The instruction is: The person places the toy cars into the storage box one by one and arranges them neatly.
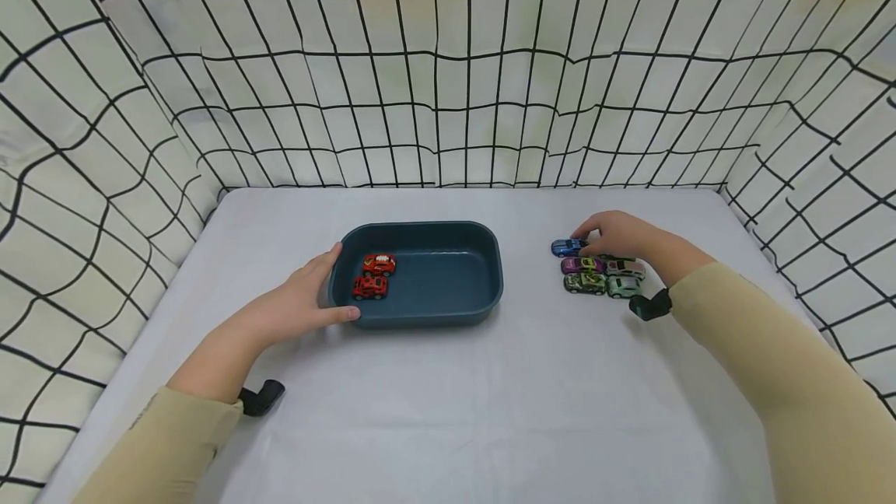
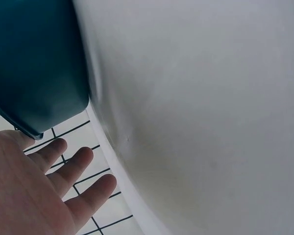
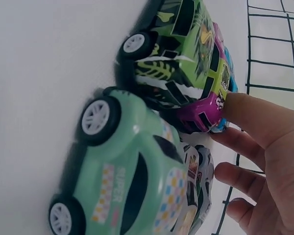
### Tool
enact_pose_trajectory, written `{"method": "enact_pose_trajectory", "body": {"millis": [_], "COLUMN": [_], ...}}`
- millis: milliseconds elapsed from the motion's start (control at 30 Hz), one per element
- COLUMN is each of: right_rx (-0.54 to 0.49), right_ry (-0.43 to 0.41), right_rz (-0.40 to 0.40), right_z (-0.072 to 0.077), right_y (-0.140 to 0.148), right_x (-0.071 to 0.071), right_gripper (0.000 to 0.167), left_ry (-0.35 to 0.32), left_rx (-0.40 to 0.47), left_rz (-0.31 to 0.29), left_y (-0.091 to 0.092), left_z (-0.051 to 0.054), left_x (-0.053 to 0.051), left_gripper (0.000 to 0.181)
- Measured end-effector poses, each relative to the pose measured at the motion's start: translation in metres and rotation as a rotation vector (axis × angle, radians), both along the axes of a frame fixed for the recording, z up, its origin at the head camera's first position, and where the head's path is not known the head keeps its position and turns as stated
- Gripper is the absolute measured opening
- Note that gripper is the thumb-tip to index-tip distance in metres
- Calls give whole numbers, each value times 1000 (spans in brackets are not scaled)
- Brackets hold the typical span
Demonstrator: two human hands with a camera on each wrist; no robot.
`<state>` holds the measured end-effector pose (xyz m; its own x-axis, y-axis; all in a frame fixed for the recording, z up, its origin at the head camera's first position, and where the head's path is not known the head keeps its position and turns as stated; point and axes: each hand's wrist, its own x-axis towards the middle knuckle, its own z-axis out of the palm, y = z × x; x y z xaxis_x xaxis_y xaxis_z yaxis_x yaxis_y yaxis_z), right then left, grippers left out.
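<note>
My left hand point(image 1: 301, 298) rests against the left end of a dark teal tray point(image 1: 420, 321), its thumb on the front rim. In the left wrist view its fingers point(image 2: 71, 171) are extended and spread beside the tray's wall. Inside the tray, at the left, lie two red toy cars, one point(image 1: 379, 264) behind the other point(image 1: 369, 287). My right hand point(image 1: 623, 238) pinches the right end of a blue toy car point(image 1: 565, 247) between thumb and forefinger. Close beneath that hand stand a purple-and-yellow car point(image 1: 579, 265), a green patterned car point(image 3: 179, 63) and a mint car point(image 3: 132, 171).
A pale car point(image 1: 625, 268) stands behind the mint one, with a darker car partly hidden beyond it. White cloth covers the table point(image 1: 462, 411). White walls with a black grid point(image 1: 448, 84) enclose its back and sides. A black strap piece point(image 1: 262, 397) hangs at the left wrist.
</note>
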<state>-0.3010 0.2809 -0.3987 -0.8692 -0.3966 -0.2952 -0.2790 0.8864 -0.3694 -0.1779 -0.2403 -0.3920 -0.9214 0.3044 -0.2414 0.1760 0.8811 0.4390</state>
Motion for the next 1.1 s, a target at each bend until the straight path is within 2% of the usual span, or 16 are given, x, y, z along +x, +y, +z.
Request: {"method": "enact_pose_trajectory", "body": {"millis": [267, 400, 667, 900, 1100], "right_rx": [15, 23, -46, -56, -77], "right_ry": [0, 36, 110, 127, 180], "right_rz": [-5, -9, -32, 0, 38], "right_z": [-5, -4, 10, 24, 41], "right_y": [-2, -3, -9, -19, -34], "right_x": [-2, 0, 3, 9, 17], "right_gripper": [38, 40, 41, 39, 37], "left_ry": [1, 1, 0, -1, 6], "left_rx": [4, 7, 0, 18, 6], "left_rz": [-8, -12, -3, 4, 11], "left_y": [0, 0, 0, 0, -1], "left_z": [-1, -1, -2, -3, -4], "left_x": [-2, -2, -3, -1, -1], "left_gripper": [121, 122, 123, 122, 122]}}
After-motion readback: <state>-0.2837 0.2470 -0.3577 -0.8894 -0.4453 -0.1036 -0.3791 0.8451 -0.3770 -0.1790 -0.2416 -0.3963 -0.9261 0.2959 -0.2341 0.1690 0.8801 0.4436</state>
